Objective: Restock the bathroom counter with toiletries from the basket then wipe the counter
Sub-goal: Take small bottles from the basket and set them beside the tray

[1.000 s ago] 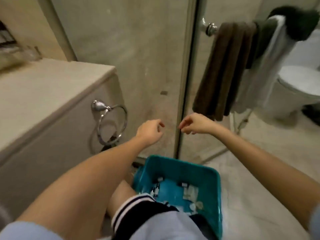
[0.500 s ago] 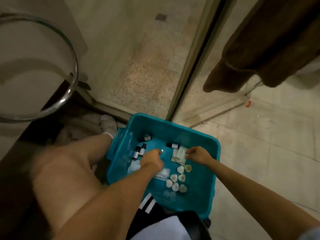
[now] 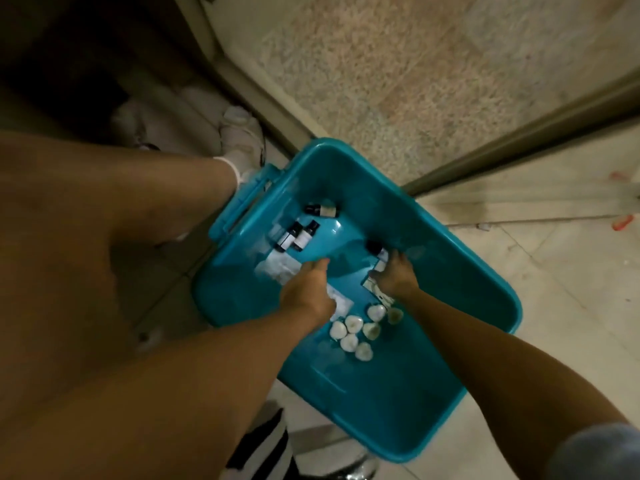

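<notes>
Nearest in the teal basket point(image 3: 363, 393), a cluster of white rounded pieces point(image 3: 353, 329) lies on its floor. Just beyond them both hands reach in: the left hand point(image 3: 306, 289) over a clear packet point(image 3: 277, 270), the right hand point(image 3: 394, 280) with fingers bent down at a small bottle point(image 3: 377, 251). Whether either actually grips, I cannot tell. Three more bottles point(image 3: 298, 235) lie toward the basket's far corner.

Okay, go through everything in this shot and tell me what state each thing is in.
basket: on the floor, open-topped, holding toiletries.
three small bottles: capped, lying on their sides.
fourth bottle: lying at the right hand's fingertips.
white round pieces: loose cluster on the basket floor.
clear sachets: flat, partly under the left hand.
left hand: down in the basket; grip unclear.
right hand: down in the basket; grip unclear.
</notes>
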Motion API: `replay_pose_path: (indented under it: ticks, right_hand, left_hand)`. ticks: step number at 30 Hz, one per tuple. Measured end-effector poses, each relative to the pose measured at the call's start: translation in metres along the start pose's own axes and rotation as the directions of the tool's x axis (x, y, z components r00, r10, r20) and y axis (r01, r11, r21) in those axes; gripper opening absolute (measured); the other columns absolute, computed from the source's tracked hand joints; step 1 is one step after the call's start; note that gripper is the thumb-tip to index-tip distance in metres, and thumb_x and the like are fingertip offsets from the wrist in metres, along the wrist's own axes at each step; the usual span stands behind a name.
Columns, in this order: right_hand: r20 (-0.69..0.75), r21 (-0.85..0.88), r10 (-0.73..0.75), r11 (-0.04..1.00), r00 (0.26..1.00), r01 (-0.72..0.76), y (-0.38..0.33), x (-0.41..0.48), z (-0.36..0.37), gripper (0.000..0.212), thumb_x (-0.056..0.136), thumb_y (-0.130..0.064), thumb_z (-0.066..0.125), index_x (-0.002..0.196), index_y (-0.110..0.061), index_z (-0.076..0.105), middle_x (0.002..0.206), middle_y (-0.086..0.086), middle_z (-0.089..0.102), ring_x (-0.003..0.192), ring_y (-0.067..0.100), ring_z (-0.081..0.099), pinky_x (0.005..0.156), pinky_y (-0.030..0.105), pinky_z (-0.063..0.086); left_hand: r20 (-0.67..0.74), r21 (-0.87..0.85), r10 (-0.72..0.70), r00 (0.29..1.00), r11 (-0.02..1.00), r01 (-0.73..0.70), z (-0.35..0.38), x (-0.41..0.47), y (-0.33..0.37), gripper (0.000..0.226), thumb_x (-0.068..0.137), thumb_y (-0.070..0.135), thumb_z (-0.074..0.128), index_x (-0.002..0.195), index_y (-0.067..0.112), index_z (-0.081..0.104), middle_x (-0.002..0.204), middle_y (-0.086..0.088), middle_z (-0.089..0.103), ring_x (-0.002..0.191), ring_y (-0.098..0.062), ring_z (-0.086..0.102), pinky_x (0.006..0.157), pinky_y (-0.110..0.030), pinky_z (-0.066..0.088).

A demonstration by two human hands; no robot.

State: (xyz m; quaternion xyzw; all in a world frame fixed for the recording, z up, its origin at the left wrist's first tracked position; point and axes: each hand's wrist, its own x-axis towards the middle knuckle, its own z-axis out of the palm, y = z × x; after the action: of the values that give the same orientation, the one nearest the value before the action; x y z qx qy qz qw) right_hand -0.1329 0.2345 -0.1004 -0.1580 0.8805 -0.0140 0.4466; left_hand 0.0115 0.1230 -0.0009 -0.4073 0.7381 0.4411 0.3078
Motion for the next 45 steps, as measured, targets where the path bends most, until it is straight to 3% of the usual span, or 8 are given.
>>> replay_pose_path:
  ticks: [10, 14, 22, 25, 27, 32, 38, 45]
  right_hand:
    - [0.042, -0.210, 0.118, 0.972, 0.992, -0.106, -0.003, 0.053, 0.034, 0.063, 0.089, -0.018, 0.059, 0.141, -0.006, 0.025, 0.146, 0.020, 0.023, 0.133, 0.040, 0.026, 0.106, 0.041, 0.031]
    - [0.059, -0.028, 0.218, 0.976, 0.974, -0.217, -0.012, 0.055, 0.058, 0.061, 0.088, -0.010, 0.058, 0.139, -0.006, 0.024, 0.147, 0.021, 0.018, 0.125, 0.040, 0.042, 0.097, 0.039, 0.041]
    - [0.006, 0.129, 0.238, 0.963, 0.971, -0.237, -0.007, 0.053, 0.053, 0.043, 0.092, -0.020, 0.054, 0.129, -0.002, 0.040, 0.127, 0.020, 0.052, 0.112, 0.033, 0.055, 0.086, 0.034, 0.044]
    - [0.176, 0.618, 0.256, 0.723, 0.951, -0.309, -0.015, 0.037, 0.044, 0.019, 0.089, -0.025, 0.063, 0.101, -0.013, 0.055, 0.107, 0.014, 0.063, 0.072, 0.019, 0.056, 0.062, 0.027, 0.043]
    - [0.265, 0.808, 0.184, 0.494, 0.947, -0.322, -0.024, 0.017, 0.038, 0.011, 0.090, -0.024, 0.063, 0.089, -0.017, 0.054, 0.094, 0.006, 0.062, 0.071, 0.011, 0.053, 0.060, 0.022, 0.042]
    - [0.151, 0.966, -0.050, 0.221, 0.987, -0.136, -0.053, -0.042, 0.014, 0.009, 0.091, -0.026, 0.061, 0.087, -0.019, 0.056, 0.095, 0.000, 0.063, 0.087, 0.015, 0.060, 0.074, 0.024, 0.049]
    - [-0.151, 0.978, -0.181, 0.115, 0.972, 0.173, -0.090, -0.128, -0.050, 0.005, 0.093, -0.015, 0.055, 0.097, -0.016, 0.058, 0.086, 0.001, 0.063, 0.076, 0.010, 0.061, 0.064, 0.018, 0.052]
    - [-0.518, 0.839, -0.247, 0.041, 0.819, 0.543, -0.116, -0.239, -0.163, 0.009, 0.089, -0.010, 0.060, 0.095, -0.017, 0.060, 0.093, 0.005, 0.067, 0.086, 0.014, 0.064, 0.069, 0.025, 0.054]
  left_hand:
    - [0.086, -0.076, -0.011, 0.996, 0.997, 0.017, 0.018, 0.020, -0.007, 0.069, 0.087, 0.019, 0.062, 0.146, 0.021, 0.026, 0.146, -0.006, 0.036, 0.128, -0.025, 0.043, 0.105, -0.035, 0.038]
    - [0.078, -0.102, -0.069, 0.995, 0.992, 0.077, 0.017, 0.021, -0.016, 0.067, 0.087, 0.019, 0.062, 0.145, 0.021, 0.028, 0.144, -0.006, 0.038, 0.128, -0.025, 0.044, 0.105, -0.035, 0.038]
    - [0.056, -0.132, -0.170, 0.984, 0.975, 0.176, 0.011, 0.027, -0.029, 0.064, 0.086, 0.018, 0.063, 0.142, 0.022, 0.033, 0.141, -0.006, 0.043, 0.126, -0.027, 0.046, 0.103, -0.035, 0.041]
    - [0.065, -0.221, -0.197, 0.978, 0.953, 0.206, 0.008, 0.025, -0.024, 0.065, 0.085, 0.018, 0.066, 0.141, 0.020, 0.035, 0.137, -0.009, 0.048, 0.121, -0.029, 0.050, 0.099, -0.035, 0.044]
    - [0.047, -0.278, -0.206, 0.977, 0.937, 0.211, 0.004, 0.024, -0.020, 0.066, 0.083, 0.017, 0.069, 0.140, 0.019, 0.037, 0.135, -0.011, 0.051, 0.116, -0.029, 0.055, 0.097, -0.033, 0.046]
    - [-0.071, -0.373, -0.190, 0.979, 0.916, 0.150, -0.016, 0.008, 0.000, 0.066, 0.082, 0.018, 0.071, 0.140, 0.013, 0.039, 0.137, -0.010, 0.050, 0.123, -0.026, 0.051, 0.104, -0.030, 0.039]
    - [-0.342, -0.453, 0.006, 0.940, 0.875, -0.170, -0.051, -0.042, 0.047, 0.042, 0.075, 0.012, 0.076, 0.115, 0.008, 0.061, 0.111, -0.011, 0.067, 0.104, -0.026, 0.064, 0.095, -0.040, 0.048]
    - [-0.648, -0.324, 0.301, 0.700, 0.723, -0.611, -0.119, -0.143, 0.120, 0.015, 0.079, 0.016, 0.072, 0.094, 0.015, 0.069, 0.087, 0.000, 0.071, 0.084, -0.018, 0.067, 0.078, -0.034, 0.054]
